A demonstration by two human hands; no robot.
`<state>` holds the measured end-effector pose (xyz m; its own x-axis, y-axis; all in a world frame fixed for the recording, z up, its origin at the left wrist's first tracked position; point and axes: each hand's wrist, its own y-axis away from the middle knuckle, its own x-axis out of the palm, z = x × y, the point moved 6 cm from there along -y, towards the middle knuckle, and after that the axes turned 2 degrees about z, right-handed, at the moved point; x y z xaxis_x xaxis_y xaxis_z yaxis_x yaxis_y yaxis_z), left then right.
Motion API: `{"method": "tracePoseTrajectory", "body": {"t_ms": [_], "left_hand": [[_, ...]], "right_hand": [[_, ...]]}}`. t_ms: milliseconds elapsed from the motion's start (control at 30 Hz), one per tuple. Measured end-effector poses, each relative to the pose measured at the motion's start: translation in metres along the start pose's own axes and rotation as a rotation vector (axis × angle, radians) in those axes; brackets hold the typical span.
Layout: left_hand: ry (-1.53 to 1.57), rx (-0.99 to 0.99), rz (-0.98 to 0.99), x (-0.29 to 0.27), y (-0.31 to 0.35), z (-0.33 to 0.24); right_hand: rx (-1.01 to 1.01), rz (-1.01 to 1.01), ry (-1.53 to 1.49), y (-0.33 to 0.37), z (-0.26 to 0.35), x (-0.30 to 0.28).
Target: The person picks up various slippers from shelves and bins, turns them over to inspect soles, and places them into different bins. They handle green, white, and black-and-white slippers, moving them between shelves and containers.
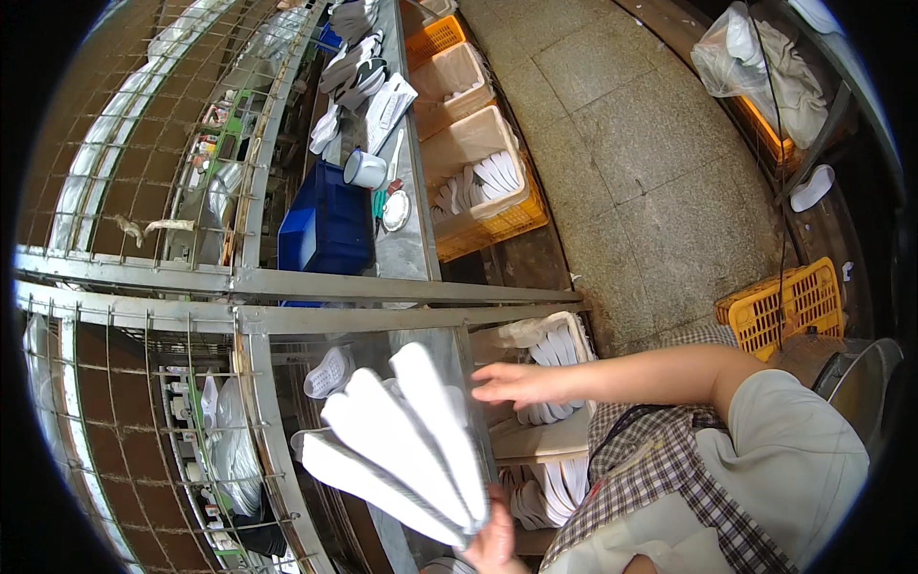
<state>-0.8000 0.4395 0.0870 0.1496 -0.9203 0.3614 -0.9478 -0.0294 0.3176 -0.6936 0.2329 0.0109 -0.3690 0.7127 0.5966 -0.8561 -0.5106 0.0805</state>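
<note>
My left hand (491, 541) is closed round the narrow ends of several long white shoe soles (397, 435), which fan out over the metal bench (449, 349). They are slightly blurred, and one has a textured tip. Above them, to the right, my right hand (516, 384) reaches across with its fingers stretched out, holding nothing. It is apart from the soles, beside a lined crate (531, 442) that holds more white soles (555, 359). A pale sole with small holes (329, 373) lies on the bench beyond the fan.
A metal frame bar (382, 287) crosses the bench. Past it are a blue bin (330, 225), an enamel mug (364, 169), a round white lid (393, 210) and dark-and-white shoe parts (359, 77). Wire mesh (124, 383) stands left. Orange crates (497, 225) line the bench; another (789, 304) is at right.
</note>
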Motion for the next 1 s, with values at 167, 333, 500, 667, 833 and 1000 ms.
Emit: {"method": "tracePoseTrajectory", "body": {"t_ms": [167, 333, 500, 667, 833, 1000], "left_hand": [[-0.563, -0.049, 0.281, 0.054, 0.021, 0.058], [-0.203, -0.528, 0.382, 0.064, -0.035, 0.099], [-0.134, -0.247, 0.377, 0.108, -0.124, 0.079], [-0.486, -0.355, 0.45, 0.133, -0.174, 0.108], [-0.548, -0.621, 0.469, 0.114, -0.184, 0.156], [0.009, -0.99, 0.516, 0.113, -0.178, 0.203]], "right_hand": [[-0.016, -0.085, -0.359, 0.031, 0.01, -0.002], [-0.185, -0.127, -0.467, 0.059, 0.012, -0.058], [-0.188, -0.262, -0.488, 0.075, -0.003, -0.076], [-0.109, -0.291, -0.686, 0.08, -0.023, -0.083], [0.154, -0.344, -0.928, 0.089, -0.059, -0.086], [0.31, -0.341, -0.966, 0.099, -0.087, -0.087]]}}
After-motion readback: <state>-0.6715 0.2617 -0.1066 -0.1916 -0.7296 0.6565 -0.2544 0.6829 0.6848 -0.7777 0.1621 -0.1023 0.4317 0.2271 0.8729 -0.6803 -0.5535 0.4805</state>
